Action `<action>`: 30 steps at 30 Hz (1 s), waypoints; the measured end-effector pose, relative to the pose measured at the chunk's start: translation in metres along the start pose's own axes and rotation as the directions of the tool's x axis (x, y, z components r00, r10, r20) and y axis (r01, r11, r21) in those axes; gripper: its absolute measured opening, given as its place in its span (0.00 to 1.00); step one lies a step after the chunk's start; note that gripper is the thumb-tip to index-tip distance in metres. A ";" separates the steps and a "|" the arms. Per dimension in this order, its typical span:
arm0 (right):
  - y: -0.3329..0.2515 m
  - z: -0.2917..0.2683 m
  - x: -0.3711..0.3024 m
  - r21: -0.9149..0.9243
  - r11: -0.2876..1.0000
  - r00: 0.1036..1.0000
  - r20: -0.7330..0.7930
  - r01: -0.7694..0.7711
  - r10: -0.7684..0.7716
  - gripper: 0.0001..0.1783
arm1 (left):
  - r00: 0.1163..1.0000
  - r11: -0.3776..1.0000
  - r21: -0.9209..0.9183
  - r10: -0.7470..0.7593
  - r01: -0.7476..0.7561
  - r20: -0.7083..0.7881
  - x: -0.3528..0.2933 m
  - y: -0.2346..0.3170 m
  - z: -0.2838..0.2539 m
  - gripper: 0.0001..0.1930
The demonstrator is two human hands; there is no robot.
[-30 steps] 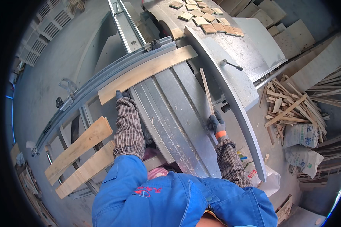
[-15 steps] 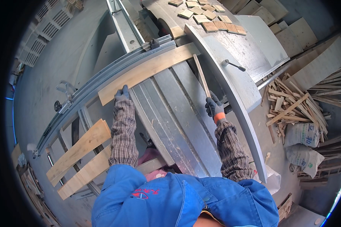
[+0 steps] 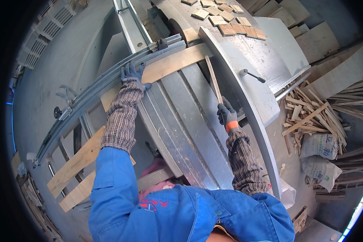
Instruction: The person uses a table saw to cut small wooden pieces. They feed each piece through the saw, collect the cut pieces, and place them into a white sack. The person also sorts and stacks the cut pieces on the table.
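A long wooden board (image 3: 175, 64) lies across the ribbed metal saw table (image 3: 197, 99), along the metal fence (image 3: 105, 72). My gloved left hand (image 3: 134, 74) lies over the board, fingers spread across to the fence and thumb out at the board's near edge. Further right, my gloved right hand (image 3: 228, 113) is closed around the lower end of a thin wooden stick (image 3: 213, 78). The stick's far tip is near the board's right end, beside the grey upright guide plate (image 3: 246, 97). No blade shows from here.
Two loose boards (image 3: 74, 163) rest on the frame at left. Several cut wooden pieces (image 3: 228, 29) lie on the far table, behind a black-handled lever (image 3: 254, 76). At right are a heap of offcut strips (image 3: 314, 113) and white sacks (image 3: 320, 145).
My left hand has moved forward from the board's near edge up onto the board and fence, its fingers now spread. The right hand and the stick have hardly moved.
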State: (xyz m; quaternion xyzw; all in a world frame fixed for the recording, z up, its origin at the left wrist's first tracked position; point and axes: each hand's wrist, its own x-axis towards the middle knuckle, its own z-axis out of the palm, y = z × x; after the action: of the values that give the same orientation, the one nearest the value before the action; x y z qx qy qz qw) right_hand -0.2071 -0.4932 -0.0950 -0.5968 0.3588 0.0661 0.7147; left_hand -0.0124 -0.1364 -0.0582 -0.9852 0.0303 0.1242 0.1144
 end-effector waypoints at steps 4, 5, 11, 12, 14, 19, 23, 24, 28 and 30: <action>0.000 0.000 0.003 -0.019 1.000 1.000 0.001 -0.002 0.002 0.29 | 1.000 1.000 -0.010 0.002 -0.002 0.017 -0.001 0.000 -0.007 0.53; 0.000 0.000 0.004 -0.011 1.000 1.000 -0.003 0.003 -0.003 0.29 | 1.000 1.000 -0.013 0.005 -0.005 0.021 -0.002 0.000 -0.008 0.53; 0.000 -0.001 0.011 0.007 1.000 1.000 0.010 0.021 -0.021 0.29 | 0.999 1.000 -0.013 -0.022 0.023 0.037 0.000 0.001 -0.016 0.52; 0.001 -0.001 0.012 0.008 1.000 1.000 0.014 0.021 -0.021 0.30 | 0.999 1.000 -0.013 -0.023 0.024 0.039 0.000 0.002 -0.016 0.52; 0.003 -0.002 0.016 0.013 1.000 1.000 0.016 0.027 -0.027 0.30 | 0.999 1.000 -0.011 -0.025 0.025 0.043 0.001 0.002 -0.016 0.52; 0.004 0.002 0.018 0.020 0.999 0.999 0.024 0.031 -0.032 0.30 | 0.999 0.999 -0.023 -0.037 0.037 0.020 -0.001 0.002 -0.015 0.51; 0.006 0.012 0.033 0.039 0.997 0.997 0.042 0.067 -0.069 0.31 | 0.998 0.999 -0.024 -0.036 0.037 0.042 0.001 0.003 -0.017 0.50; 0.003 0.018 0.036 0.035 0.997 0.997 0.043 0.069 -0.071 0.31 | 0.999 0.999 -0.038 -0.031 0.033 0.037 0.003 0.001 -0.017 0.50; 0.010 0.021 0.033 0.083 0.995 0.998 0.040 0.053 -0.056 0.30 | 0.999 0.992 -0.125 0.008 -0.013 -0.035 0.011 -0.012 -0.002 0.43; 0.022 0.013 0.025 0.083 0.994 0.997 0.024 0.066 -0.068 0.29 | 0.998 0.984 -0.173 0.034 -0.045 -0.061 0.015 -0.017 0.003 0.38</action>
State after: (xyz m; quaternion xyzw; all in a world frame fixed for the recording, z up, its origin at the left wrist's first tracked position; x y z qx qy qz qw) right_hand -0.1945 -0.4838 -0.1277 -0.5779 0.3313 0.0352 0.7450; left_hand 0.0027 -0.1193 -0.0613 -0.9938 0.0421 0.1002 0.0242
